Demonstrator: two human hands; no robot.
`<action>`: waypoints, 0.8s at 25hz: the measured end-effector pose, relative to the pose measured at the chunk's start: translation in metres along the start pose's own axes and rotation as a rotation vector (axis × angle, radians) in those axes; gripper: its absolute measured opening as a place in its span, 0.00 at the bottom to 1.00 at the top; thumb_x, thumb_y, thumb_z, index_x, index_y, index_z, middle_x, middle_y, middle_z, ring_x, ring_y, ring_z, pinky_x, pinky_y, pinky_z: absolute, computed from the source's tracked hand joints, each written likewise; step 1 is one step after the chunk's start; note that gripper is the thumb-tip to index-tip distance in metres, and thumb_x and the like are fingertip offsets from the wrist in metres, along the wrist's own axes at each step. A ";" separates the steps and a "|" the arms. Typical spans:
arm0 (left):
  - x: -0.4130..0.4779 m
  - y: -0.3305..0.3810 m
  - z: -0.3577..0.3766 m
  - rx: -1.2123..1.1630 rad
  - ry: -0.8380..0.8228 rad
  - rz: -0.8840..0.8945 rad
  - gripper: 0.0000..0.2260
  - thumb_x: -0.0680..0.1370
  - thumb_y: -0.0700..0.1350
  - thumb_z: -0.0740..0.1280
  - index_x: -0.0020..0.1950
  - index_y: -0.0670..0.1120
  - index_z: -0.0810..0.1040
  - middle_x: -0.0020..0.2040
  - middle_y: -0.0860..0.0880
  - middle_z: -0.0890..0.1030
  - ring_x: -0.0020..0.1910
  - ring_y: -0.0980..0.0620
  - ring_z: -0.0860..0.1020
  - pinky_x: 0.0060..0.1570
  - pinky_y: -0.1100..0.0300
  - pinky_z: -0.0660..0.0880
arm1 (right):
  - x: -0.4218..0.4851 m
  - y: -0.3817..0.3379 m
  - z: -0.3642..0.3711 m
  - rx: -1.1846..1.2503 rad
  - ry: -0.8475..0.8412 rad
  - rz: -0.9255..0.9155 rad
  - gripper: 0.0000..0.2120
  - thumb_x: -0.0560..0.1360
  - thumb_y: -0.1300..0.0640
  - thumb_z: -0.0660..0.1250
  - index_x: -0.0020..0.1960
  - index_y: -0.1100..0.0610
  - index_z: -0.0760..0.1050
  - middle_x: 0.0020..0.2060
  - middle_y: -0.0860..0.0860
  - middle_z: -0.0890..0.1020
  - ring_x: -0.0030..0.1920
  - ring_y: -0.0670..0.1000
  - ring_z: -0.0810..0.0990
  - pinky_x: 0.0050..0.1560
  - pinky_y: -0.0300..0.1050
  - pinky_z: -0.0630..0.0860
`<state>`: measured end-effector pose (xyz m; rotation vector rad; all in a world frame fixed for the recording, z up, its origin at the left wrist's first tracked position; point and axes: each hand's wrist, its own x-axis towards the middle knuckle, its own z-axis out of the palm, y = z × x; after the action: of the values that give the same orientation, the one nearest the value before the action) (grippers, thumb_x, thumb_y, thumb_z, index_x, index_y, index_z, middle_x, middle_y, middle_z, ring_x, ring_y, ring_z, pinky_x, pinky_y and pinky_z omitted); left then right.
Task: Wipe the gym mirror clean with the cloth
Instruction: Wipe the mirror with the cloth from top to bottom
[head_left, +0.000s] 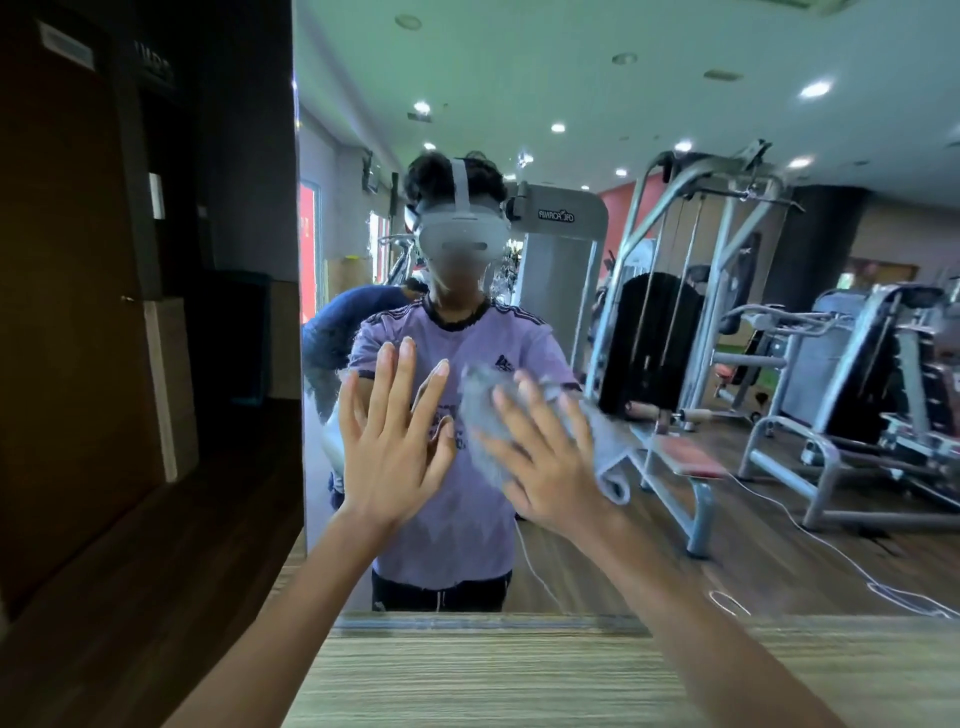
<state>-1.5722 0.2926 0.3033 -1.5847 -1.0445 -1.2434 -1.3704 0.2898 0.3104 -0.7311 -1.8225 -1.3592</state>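
Cloth (605, 447), grey and blurred, lies against the mirror (727, 519) under your right hand (545, 467), whose straight, spread fingers press it to the glass. Just beside it, your left hand (389, 457) is raised with fingers splayed wide, above the wooden ledge (493, 675).
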 end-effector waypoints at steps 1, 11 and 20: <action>0.000 -0.002 -0.001 -0.012 -0.006 0.000 0.26 0.81 0.51 0.59 0.79 0.46 0.62 0.78 0.38 0.61 0.79 0.40 0.57 0.75 0.37 0.52 | -0.019 0.008 -0.003 0.008 -0.048 -0.128 0.18 0.82 0.51 0.54 0.70 0.50 0.71 0.77 0.53 0.63 0.77 0.60 0.61 0.75 0.61 0.55; 0.074 -0.015 -0.013 0.021 0.018 0.039 0.25 0.83 0.54 0.55 0.79 0.49 0.63 0.80 0.40 0.59 0.79 0.42 0.56 0.75 0.37 0.52 | 0.059 0.061 -0.011 0.035 0.019 -0.090 0.23 0.80 0.52 0.60 0.74 0.49 0.65 0.76 0.53 0.62 0.76 0.58 0.60 0.75 0.61 0.54; 0.112 -0.025 -0.016 0.038 0.056 0.053 0.24 0.82 0.56 0.56 0.78 0.50 0.65 0.80 0.40 0.59 0.80 0.43 0.55 0.76 0.42 0.49 | 0.132 0.106 -0.023 -0.073 0.163 0.216 0.26 0.79 0.52 0.60 0.76 0.50 0.64 0.76 0.54 0.64 0.76 0.56 0.60 0.76 0.55 0.49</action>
<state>-1.5822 0.2971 0.4190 -1.5308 -0.9784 -1.2187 -1.3557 0.2991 0.4802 -0.8061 -1.5277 -1.3080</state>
